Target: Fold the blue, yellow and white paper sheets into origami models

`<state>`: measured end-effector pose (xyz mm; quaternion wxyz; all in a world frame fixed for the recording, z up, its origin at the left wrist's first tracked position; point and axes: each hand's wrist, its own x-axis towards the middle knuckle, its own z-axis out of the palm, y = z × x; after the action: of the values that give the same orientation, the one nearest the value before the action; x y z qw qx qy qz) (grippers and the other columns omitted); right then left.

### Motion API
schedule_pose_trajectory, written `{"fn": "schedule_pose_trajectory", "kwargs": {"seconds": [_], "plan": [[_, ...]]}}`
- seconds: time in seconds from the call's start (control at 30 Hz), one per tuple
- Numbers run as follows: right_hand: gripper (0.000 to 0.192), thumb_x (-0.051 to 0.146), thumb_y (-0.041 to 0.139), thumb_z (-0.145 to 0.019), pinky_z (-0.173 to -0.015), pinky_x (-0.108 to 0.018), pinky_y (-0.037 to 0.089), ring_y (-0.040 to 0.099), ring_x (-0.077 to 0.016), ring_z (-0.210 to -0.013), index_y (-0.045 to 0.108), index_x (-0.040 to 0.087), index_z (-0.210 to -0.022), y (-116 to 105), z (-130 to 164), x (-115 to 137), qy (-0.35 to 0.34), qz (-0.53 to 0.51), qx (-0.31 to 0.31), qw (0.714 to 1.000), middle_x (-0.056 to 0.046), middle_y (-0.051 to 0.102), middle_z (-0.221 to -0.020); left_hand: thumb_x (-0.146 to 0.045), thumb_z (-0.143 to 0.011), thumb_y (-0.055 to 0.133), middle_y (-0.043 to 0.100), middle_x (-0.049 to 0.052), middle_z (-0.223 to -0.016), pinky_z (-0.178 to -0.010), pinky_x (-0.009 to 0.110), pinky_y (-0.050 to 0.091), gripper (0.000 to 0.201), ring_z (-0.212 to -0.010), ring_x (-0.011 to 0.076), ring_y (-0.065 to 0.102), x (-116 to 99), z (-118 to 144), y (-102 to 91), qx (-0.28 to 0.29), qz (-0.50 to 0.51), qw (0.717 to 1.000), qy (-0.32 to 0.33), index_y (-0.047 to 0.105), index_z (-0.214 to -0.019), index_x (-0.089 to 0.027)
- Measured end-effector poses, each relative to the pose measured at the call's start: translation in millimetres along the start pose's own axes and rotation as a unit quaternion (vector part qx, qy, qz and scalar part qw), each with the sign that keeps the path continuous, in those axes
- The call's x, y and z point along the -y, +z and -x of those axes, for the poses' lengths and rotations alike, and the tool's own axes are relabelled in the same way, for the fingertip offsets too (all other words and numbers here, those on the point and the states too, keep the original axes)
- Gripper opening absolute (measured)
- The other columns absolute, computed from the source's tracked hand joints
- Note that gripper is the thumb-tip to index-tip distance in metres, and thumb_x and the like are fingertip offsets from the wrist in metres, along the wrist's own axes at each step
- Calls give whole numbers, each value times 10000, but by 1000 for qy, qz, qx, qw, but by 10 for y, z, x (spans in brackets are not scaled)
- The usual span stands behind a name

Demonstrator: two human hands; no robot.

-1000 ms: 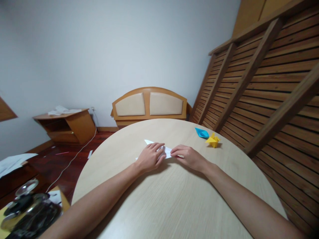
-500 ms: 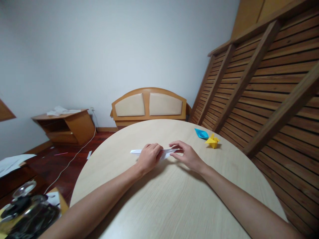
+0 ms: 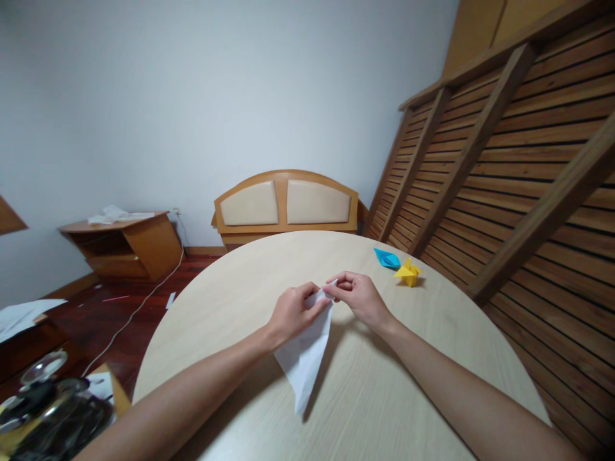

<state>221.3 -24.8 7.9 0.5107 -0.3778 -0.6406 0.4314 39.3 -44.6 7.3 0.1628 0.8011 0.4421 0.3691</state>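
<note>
A folded white paper [image 3: 305, 356] hangs point-down over the round pale wooden table [image 3: 365, 390]. My left hand [image 3: 291, 314] pinches its upper left edge. My right hand [image 3: 358, 296] pinches its top corner just to the right. The paper's long tip reaches toward me, just above the tabletop. Both forearms stretch across the table from the near edge.
A blue folded paper figure [image 3: 387, 258] and a yellow one [image 3: 408, 272] sit on the table's far right. A slatted wooden wall [image 3: 519, 186] runs along the right. Beyond the table stand a padded headboard [image 3: 287, 206] and a low wooden cabinet [image 3: 127, 242]. Dark clutter [image 3: 52, 416] lies at the lower left.
The paper lay flat on the table under both hands; both hands have now lifted it and swung its pointed end down toward me.
</note>
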Motion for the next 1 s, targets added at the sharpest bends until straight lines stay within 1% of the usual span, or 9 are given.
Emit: {"fn": "schedule_pose_trajectory", "kwargs": {"seconds": [0.2, 0.3, 0.37, 0.47, 0.53, 0.6, 0.73, 0.87, 1.0], "plan": [[408, 535, 791, -677, -646, -302, 526, 637, -162, -676, 732, 160, -826, 14, 19, 71, -8, -25, 12, 1000, -46, 717, -737, -446, -911, 533, 612, 6, -659, -538, 225, 323, 359, -586, 118, 486, 48, -30, 6, 7, 74, 997, -8, 669, -787, -137], [385, 536, 778, -698, -635, -287, 513, 604, -141, -634, 719, 161, -763, -9, 25, 96, -8, -23, 18, 1000, -21, 684, -673, -449, -910, 524, 599, 7, -647, -532, 222, 326, 377, -585, 117, 478, 57, -36, -3, 31, 110, 993, -10, 668, -777, -127], [380, 536, 765, -716, -630, -281, 503, 582, -133, -608, 703, 161, -717, -20, 33, 110, -8, -13, 25, 1000, -6, 652, -625, -433, -907, 537, 627, 17, -683, -549, 221, 351, 355, -608, 120, 505, 52, -30, -5, 39, 126, 991, -7, 677, -808, -123], [386, 536, 752, -736, -639, -281, 497, 573, -133, -610, 679, 162, -676, -24, 45, 125, -6, -1, 41, 999, -2, 635, -614, -405, -895, 577, 672, 33, -750, -583, 220, 384, 303, -644, 123, 543, 36, -13, -6, 37, 124, 992, -1, 692, -857, -126], [398, 548, 752, -731, -642, -284, 501, 575, -136, -611, 668, 164, -669, -22, 46, 123, -1, -1, 45, 999, -2, 630, -617, -400, -899, 578, 673, 34, -737, -576, 217, 382, 302, -636, 122, 540, 25, -6, -9, 40, 113, 993, -2, 697, -841, -129], [428, 577, 751, -718, -627, -281, 507, 575, -134, -599, 656, 164, -660, -19, 39, 111, 11, -8, 39, 999, -2, 627, -616, -405, -911, 557, 666, 35, -715, -563, 216, 373, 326, -625, 122, 531, 16, -7, -11, 49, 110, 993, -5, 700, -818, -127], [519, 668, 682, -734, -586, -269, 515, 579, -127, -569, 652, 156, -651, -14, 23, 90, 43, -21, 27, 998, -14, 633, -609, -424, -910, 548, 672, 47, -725, -564, 220, 380, 359, -632, 128, 540, 14, -14, 0, 62, 139, 988, -15, 710, -819, -117], [462, 609, 771, -668, -608, -276, 538, 605, -134, -616, 675, 161, -731, -3, 27, 95, 39, -26, 33, 998, -10, 666, -676, -489, -896, 555, 640, 37, -680, -547, 219, 368, 416, -610, 125, 517, 30, -18, 25, 53, 168, 984, -34, 713, -794, -118], [438, 586, 768, -691, -628, -289, 542, 599, -136, -616, 652, 163, -694, 3, 36, 83, 21, -21, 28, 999, -3, 647, -653, -516, -887, 553, 583, 19, -630, -527, 222, 338, 443, -569, 112, 461, 8, -16, 18, 62, 187, 979, -42, 695, -760, -116]]}}
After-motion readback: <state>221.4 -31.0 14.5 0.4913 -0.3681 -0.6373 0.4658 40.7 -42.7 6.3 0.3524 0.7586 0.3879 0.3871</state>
